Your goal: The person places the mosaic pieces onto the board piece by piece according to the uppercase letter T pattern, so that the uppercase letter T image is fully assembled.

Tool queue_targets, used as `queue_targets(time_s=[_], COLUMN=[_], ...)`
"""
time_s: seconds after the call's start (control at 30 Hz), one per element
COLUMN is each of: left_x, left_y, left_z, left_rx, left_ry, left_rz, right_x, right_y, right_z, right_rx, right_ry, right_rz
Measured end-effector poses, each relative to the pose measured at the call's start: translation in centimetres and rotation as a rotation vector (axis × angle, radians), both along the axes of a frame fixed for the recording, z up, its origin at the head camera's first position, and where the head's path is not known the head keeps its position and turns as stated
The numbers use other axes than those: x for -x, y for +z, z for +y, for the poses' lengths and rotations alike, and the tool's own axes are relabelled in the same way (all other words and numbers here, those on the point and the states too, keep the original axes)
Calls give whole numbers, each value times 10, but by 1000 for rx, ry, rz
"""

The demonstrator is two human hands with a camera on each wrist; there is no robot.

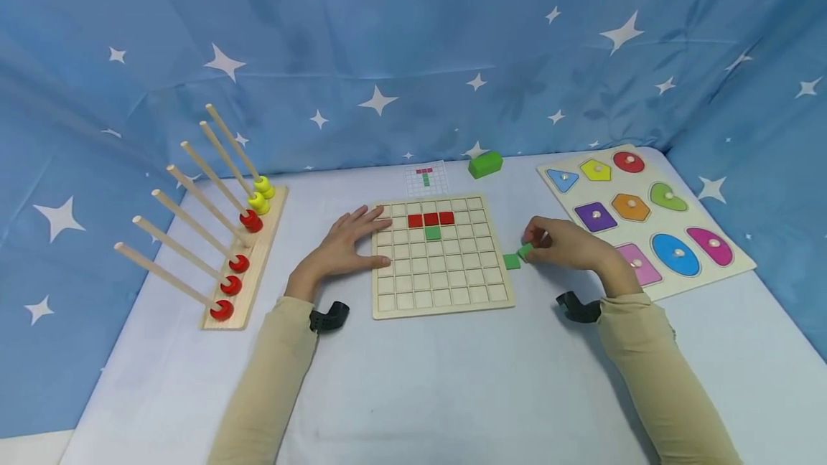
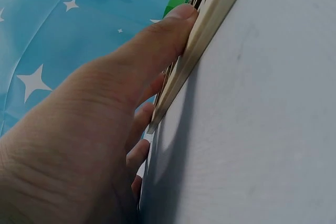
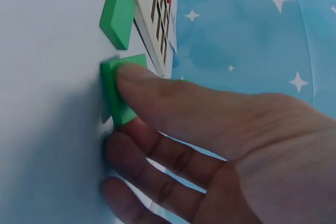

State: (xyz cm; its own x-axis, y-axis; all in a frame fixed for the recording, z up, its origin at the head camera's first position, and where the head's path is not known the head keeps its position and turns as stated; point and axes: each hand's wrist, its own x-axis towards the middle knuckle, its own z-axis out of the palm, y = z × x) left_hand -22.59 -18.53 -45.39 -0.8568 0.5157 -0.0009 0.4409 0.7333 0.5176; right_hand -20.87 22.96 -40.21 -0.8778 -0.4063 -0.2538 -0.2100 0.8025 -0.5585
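Note:
A wooden grid board [image 1: 420, 282] lies flat on the table, with three red tiles [image 1: 431, 219] in a row and one green tile [image 1: 433, 233] under the middle one. My left hand [image 1: 342, 244] rests on the board's left edge, fingers spread; the left wrist view shows its thumb [image 2: 173, 24] over the rim. Just right of the board, my right hand [image 1: 561, 244] pinches a green square tile [image 3: 122, 85] between thumb and fingers, tilted close to the tabletop. Another green tile [image 1: 512, 262] lies beside the board's right edge, near the pinched one.
Behind the board lie a printed pattern card [image 1: 434, 181] and a green block [image 1: 485, 164]. On the left stands a wooden peg rack [image 1: 258, 271] with red and yellow rings and tall pegs. A knobbed shape puzzle [image 1: 694, 219] lies at the right, beyond my right hand.

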Motion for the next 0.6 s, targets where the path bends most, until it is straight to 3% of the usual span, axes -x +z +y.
queue_targets(time_s=[0.33,0.6], left_x=[-3,-1], left_y=[-7,-1], left_z=[-4,-3], left_rx=[6,-31], left_ry=[-7,-13], left_rz=[12,18], right_x=[6,15], right_y=[-3,-7], right_z=[1,-5], right_rx=[44,148], right_ry=[-16,-70], right_rz=[51,155])
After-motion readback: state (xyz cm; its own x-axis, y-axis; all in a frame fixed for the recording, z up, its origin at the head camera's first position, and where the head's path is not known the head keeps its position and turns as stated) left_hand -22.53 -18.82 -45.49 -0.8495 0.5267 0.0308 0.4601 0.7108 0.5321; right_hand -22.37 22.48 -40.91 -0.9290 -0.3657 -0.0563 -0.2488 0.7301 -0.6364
